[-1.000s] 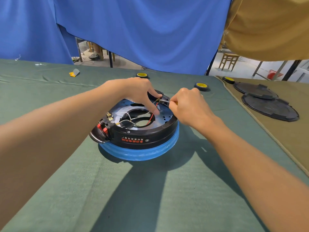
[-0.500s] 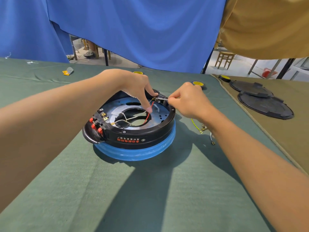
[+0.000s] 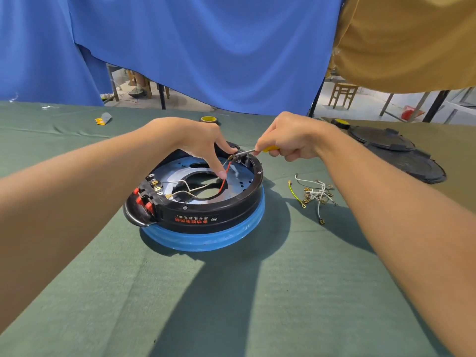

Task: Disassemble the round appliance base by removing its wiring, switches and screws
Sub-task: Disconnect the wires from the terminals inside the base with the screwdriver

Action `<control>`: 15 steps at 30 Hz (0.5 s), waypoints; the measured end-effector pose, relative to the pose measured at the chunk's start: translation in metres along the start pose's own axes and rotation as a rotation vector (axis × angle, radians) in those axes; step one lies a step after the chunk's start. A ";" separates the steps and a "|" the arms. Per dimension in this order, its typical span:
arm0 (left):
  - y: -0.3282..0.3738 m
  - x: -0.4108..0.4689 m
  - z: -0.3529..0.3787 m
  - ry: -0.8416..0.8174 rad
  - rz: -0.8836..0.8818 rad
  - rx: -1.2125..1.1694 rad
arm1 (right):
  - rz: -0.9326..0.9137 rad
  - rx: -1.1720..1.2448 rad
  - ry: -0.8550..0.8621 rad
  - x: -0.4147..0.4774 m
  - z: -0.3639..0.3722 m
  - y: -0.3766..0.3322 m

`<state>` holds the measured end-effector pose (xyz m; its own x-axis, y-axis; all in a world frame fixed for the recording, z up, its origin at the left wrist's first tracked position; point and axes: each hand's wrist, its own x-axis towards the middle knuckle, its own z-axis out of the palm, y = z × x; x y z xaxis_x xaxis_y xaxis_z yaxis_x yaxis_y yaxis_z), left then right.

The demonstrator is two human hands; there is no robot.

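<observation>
While my right hand [image 3: 291, 143] grips the screwdriver [image 3: 270, 148], my left hand [image 3: 201, 143] presses the limp wire [image 3: 223, 182] with a straight finger; I'd grab its terminal [image 3: 231, 157].

- Blue curtain [image 3: 206, 47] hangs right across the back, with a tan cloth [image 3: 412, 42] draped at upper right.
- Green table cover [image 3: 231, 292] spreads wide underneath.
- Black round lids [image 3: 381, 137] lie overlapping, far right.
- Yellow-centred tape roll [image 3: 210, 119] sits at the far edge.
- Wooden stool [image 3: 343, 95] stands beyond the table.

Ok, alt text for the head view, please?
A person's right hand holds a yellow-handled screwdriver to the far rim of a round black appliance base on a green-covered table, while the left hand touches the red wire inside. Loose wires lie to its right.
</observation>
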<state>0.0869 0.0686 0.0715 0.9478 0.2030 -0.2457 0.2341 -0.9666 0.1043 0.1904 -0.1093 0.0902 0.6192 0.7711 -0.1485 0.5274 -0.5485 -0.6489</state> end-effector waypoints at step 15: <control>0.001 -0.005 0.006 0.022 -0.027 -0.012 | -0.395 -0.518 0.200 0.017 0.002 0.005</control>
<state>0.0809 0.0655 0.0667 0.9455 0.2329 -0.2276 0.2624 -0.9588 0.1092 0.2027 -0.0985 0.0826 0.3927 0.8978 0.1992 0.9155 -0.3609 -0.1780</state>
